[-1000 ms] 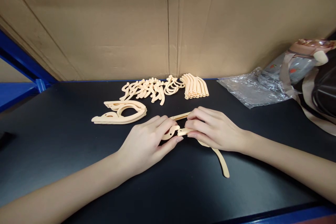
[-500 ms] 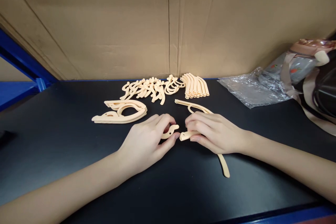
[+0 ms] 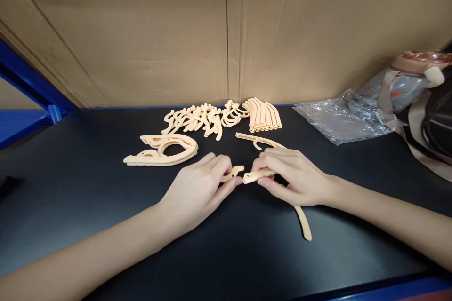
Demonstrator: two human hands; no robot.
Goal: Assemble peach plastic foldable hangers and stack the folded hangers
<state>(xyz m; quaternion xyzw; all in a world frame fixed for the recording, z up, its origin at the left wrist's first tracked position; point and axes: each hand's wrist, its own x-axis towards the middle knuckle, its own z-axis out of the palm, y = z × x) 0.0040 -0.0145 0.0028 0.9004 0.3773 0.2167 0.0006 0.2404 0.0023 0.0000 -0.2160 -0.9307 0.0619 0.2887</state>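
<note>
Pinched in my left hand (image 3: pixel 201 186) is a small curved beige piece (image 3: pixel 237 170) with a hole; its tip points right. My right hand (image 3: pixel 296 176) grips a beige plastic arm (image 3: pixel 251 177), whose end with a hole faces that small piece, a narrow gap between them. Beyond and partly under my right hand lies another beige arm (image 3: pixel 257 138) with a hook, and a curved beige end (image 3: pixel 304 225) sticks out below the palm. How these parts join is hidden by the hand.
Stacked beige hangers (image 3: pixel 165 160) lie at the left. Behind are a pile of small curved pieces (image 3: pixel 201 117) and a row of arms (image 3: pixel 263 115). A clear plastic bag (image 3: pixel 335 120), a bottle (image 3: pixel 413 80) and a strap stand at the right on the black table (image 3: pixel 176 263).
The arm in my right hand has turned more level and shows more of its length. The small piece in my left hand has shifted slightly right and up.
</note>
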